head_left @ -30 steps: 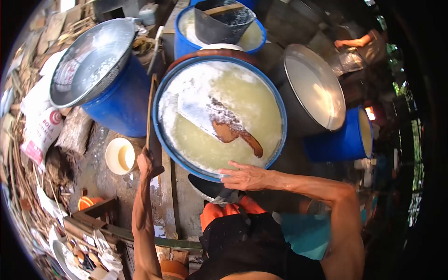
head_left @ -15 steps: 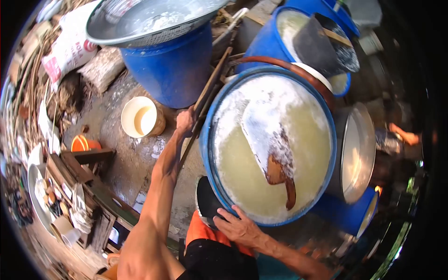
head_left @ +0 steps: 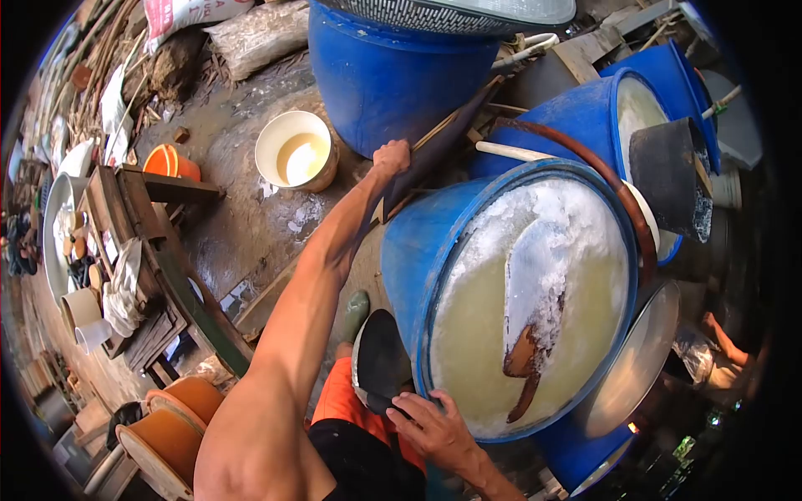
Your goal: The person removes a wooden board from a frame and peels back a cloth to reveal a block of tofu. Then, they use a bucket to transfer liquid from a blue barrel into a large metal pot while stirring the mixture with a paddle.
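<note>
My left hand (head_left: 393,157) is closed in a fist on the edge of a long dark board (head_left: 434,149), which leans between two blue barrels. My right hand (head_left: 430,426) has its fingers curled at the lower edge of a black bowl (head_left: 383,355) with a pale rim, tilted against the near barrel. Beside this hand stands the blue barrel (head_left: 405,250), full of cloudy yellowish liquid (head_left: 476,342) with white foam (head_left: 568,204). A flat white paddle (head_left: 525,271) with a brown wooden handle (head_left: 525,392) lies in the liquid.
A white bucket (head_left: 267,146) with pale liquid stands on the wet floor. Another blue barrel (head_left: 376,79) carries a mesh basin (head_left: 434,18). On the left are a wooden bench (head_left: 125,217) and an orange bucket (head_left: 171,163). A metal basin (head_left: 631,367) leans at right.
The view has swung left and down, so the barrels sit further right. A green boot and orange-brown buckets have come into view. Both hands keep their places on the board and the bowl.
</note>
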The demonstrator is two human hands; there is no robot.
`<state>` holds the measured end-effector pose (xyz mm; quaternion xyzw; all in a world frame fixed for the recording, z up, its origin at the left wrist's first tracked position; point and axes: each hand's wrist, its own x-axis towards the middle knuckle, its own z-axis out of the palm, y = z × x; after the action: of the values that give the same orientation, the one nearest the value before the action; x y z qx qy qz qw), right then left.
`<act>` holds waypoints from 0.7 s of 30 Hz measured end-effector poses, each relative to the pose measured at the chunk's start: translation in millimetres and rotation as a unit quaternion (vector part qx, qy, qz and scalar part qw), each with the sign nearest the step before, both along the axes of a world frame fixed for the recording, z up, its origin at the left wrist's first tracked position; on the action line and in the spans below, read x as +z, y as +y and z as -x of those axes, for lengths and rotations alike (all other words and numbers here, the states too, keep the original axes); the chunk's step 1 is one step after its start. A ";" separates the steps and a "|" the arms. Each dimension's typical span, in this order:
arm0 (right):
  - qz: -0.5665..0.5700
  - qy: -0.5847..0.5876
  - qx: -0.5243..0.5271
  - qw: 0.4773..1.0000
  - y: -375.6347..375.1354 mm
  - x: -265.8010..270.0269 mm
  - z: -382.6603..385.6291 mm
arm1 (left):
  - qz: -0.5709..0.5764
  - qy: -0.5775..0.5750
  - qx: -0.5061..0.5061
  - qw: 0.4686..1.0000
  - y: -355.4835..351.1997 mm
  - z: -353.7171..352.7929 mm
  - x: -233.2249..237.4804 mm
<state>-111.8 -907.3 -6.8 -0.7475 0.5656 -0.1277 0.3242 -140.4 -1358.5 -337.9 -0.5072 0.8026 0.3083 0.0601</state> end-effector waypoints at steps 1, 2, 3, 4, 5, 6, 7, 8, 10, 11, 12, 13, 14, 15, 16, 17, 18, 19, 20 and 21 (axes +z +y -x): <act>0.002 -0.004 0.009 1.000 2.1 -0.9 2.2 | -0.019 -0.003 0.001 1.000 0.3 -3.8 0.7; 0.004 -0.006 0.017 1.000 4.2 -1.6 2.9 | -0.026 0.021 0.028 0.999 13.4 -12.2 17.7; 0.007 -0.005 0.023 1.000 6.0 -1.5 3.3 | -0.024 0.022 0.035 0.999 28.3 -21.8 23.6; 0.015 -0.001 0.029 0.999 8.6 -0.8 3.3 | 0.059 0.129 0.084 0.986 44.4 -34.1 27.4; 0.023 0.001 0.036 0.999 10.1 -0.7 3.6 | 0.142 0.231 0.131 0.954 60.3 -47.5 31.9; 0.025 0.001 0.045 0.999 8.2 -1.6 5.4 | 0.146 0.230 0.139 0.952 77.2 -62.8 37.9; 0.038 0.005 0.057 0.998 5.3 -2.2 7.0 | 0.153 0.256 0.176 0.938 99.0 -83.3 42.9; 0.046 0.006 0.069 0.997 5.5 -1.2 6.6 | 0.157 0.279 0.214 0.923 125.8 -108.1 44.9; 0.056 0.011 0.096 0.994 -1.0 -1.3 9.7 | 0.151 0.252 0.263 0.919 181.4 -164.3 49.3; 0.075 0.018 0.115 0.990 0.0 -2.1 10.1 | 0.130 0.233 0.285 0.921 215.2 -195.5 57.9; 0.079 0.013 0.134 0.988 2.6 -6.3 9.9 | 0.118 0.215 0.309 0.919 243.5 -224.6 68.5; 0.100 0.004 0.116 0.988 4.5 -11.4 8.5 | 0.104 0.191 0.332 0.918 274.4 -252.6 81.2; 0.121 -0.010 0.104 0.987 5.9 -13.6 5.4 | 0.093 0.164 0.361 0.913 304.5 -277.4 94.7; 0.132 -0.028 0.142 0.981 5.1 -13.5 3.3 | 0.115 0.151 0.395 0.899 329.0 -296.6 111.5; 0.136 -0.017 0.140 0.981 4.8 -13.2 3.2 | 0.105 0.162 0.426 0.884 358.5 -313.4 131.6; 0.140 -0.008 0.142 0.980 5.8 -13.2 2.7 | 0.096 0.174 0.460 0.865 392.1 -326.8 150.6; 0.151 -0.005 0.162 0.975 6.6 -14.1 1.9 | 0.148 0.175 0.473 0.851 422.4 -333.5 166.4; 0.161 -0.003 0.183 0.970 8.2 -14.5 1.6 | 0.181 0.187 0.484 0.835 453.9 -336.9 185.8; 0.168 -0.007 0.202 0.965 9.8 -13.4 1.4 | 0.207 0.191 0.499 0.820 486.9 -335.7 203.2; 0.174 -0.010 0.219 0.960 11.4 -12.3 1.2 | 0.235 0.195 0.506 0.807 521.2 -331.5 217.6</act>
<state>-113.0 -895.8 -19.1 -0.8969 0.3535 -0.1573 0.2144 191.1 -837.3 -120.3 -0.7690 0.4752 0.1896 -0.3834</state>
